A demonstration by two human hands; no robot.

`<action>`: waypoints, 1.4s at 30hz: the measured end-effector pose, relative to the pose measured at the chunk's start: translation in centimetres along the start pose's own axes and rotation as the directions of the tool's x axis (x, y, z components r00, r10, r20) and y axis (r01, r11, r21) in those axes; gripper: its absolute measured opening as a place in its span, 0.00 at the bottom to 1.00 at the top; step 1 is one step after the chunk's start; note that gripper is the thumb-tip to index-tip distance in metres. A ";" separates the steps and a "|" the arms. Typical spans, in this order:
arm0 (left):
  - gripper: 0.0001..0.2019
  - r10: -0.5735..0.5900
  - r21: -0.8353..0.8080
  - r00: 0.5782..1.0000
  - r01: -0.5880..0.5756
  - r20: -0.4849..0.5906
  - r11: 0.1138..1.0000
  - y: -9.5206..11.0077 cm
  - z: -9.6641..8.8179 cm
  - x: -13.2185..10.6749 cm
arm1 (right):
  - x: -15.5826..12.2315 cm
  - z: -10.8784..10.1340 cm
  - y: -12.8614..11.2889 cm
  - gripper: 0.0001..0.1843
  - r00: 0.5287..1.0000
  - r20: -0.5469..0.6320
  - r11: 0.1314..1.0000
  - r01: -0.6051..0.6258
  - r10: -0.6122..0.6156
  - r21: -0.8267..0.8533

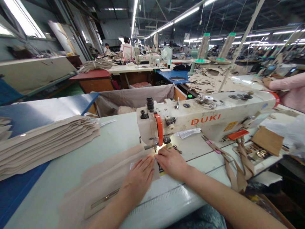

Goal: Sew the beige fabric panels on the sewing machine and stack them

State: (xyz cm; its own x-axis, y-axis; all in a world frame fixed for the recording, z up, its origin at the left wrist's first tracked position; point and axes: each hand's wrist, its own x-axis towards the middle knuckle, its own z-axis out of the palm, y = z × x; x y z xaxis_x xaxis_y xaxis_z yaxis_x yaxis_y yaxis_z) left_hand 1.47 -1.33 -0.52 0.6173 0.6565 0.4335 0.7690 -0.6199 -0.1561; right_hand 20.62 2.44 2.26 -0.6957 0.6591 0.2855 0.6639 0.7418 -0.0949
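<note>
Pressing a beige fabric piece (95,184) flat on the tabletop (119,130), both hands work right at the needle end of the sewing machine (205,119).

Left hand (139,181): palm down, fingers straight and close together, nothing gripped, resting on the cloth toward the tabletop's front edge. Right hand (170,163): also flat and unclenched, fingertips just beside the presser foot (156,147). Whether the two hands touch, can't tell.

The fabric piece runs from under the foot back toward the front-left corner, w/ what looks like a zipper (105,198) lying along it nearer the front edge.

Judged from this, the step in hand is guiding the seam through the foot. To do it well:
- light, even pressure from both palms, so the mach. feeds the cloth and no puckers form
- right fingertips clear of the needle, steering from the side
- left hand holds the trailing length straight, esp. the zipper part, so it doesn't swing off line

Elsewhere: a stack of cut pieces (47,143) sits at the left edge, fabric strips (235,165) hang over the front edge at right, and another person's sleeve (290,86) shows beyond the machine's far-right end.
</note>
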 end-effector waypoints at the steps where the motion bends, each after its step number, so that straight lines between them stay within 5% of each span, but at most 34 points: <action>1: 0.20 -0.001 0.008 1.000 0.001 0.011 1.000 0.1 -0.1 -0.2 | 0.0 0.0 -0.1 0.05 1.000 0.002 1.000 0.003 -0.003 0.009; 42: 0.20 0.014 -0.079 1.000 -0.013 0.012 0.997 -1.5 0.9 2.1 | 0.0 0.1 0.2 0.07 0.997 -0.067 0.999 -0.045 0.044 -0.009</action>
State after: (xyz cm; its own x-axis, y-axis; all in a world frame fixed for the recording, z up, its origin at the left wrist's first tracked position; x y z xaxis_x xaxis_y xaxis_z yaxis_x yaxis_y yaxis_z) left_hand 1.79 1.35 -0.12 0.6297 0.6529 0.4211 0.7454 -0.6604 -0.0907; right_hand 20.71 2.63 2.10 -0.6457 0.6817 0.3441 0.6970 0.7102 -0.0992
